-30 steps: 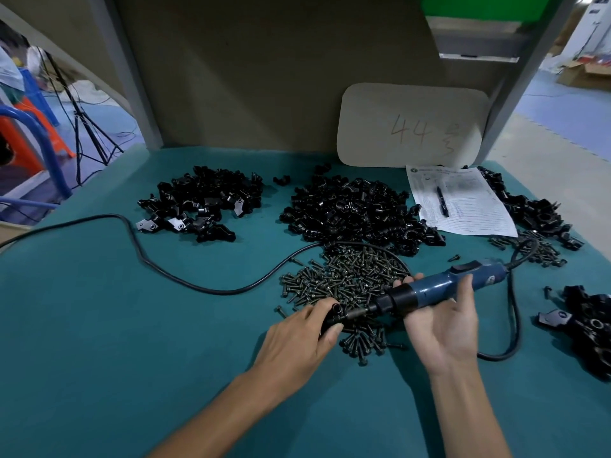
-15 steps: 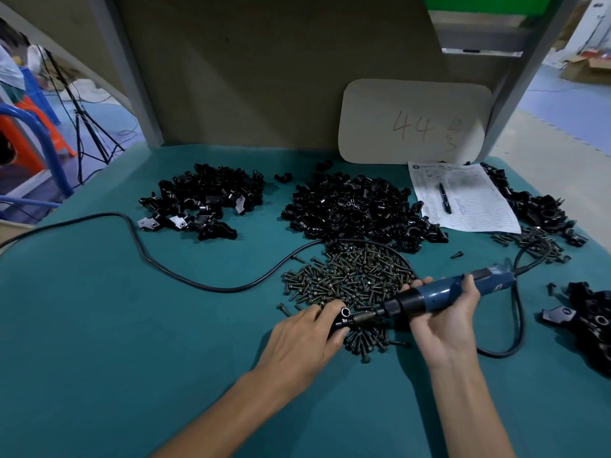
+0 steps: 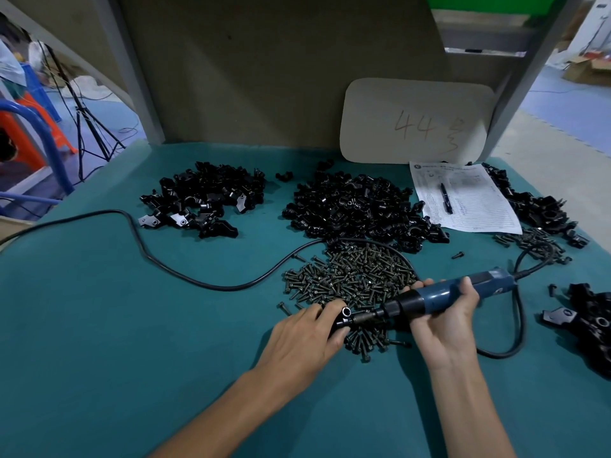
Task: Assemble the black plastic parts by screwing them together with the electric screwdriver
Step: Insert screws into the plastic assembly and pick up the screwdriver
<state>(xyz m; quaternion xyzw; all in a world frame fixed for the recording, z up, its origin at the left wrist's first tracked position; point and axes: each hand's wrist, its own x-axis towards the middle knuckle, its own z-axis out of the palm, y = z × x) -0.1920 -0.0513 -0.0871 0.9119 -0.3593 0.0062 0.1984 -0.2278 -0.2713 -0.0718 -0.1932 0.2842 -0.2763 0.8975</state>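
Observation:
My right hand (image 3: pixel 443 322) grips the blue electric screwdriver (image 3: pixel 459 294), which lies nearly level and points left. Its bit meets a small black plastic part (image 3: pixel 344 317) that my left hand (image 3: pixel 307 335) holds just above the near edge of the screw pile (image 3: pixel 350 279). Most of that part is hidden under my fingers. A big heap of black parts (image 3: pixel 360 208) lies behind the screws, and a smaller heap (image 3: pixel 205 200) sits at the left.
The screwdriver's black cable (image 3: pixel 198 282) loops across the green table (image 3: pixel 99 325) and curls by my right wrist. A paper sheet with a pen (image 3: pixel 463 200) lies at the back right. More black parts (image 3: pixel 595 322) lie at the right edge, others (image 3: pixel 535 206) beyond the paper.
The screwdriver has shifted slightly right and levelled, its bit now against the part in my left hand. The left hand has barely moved.

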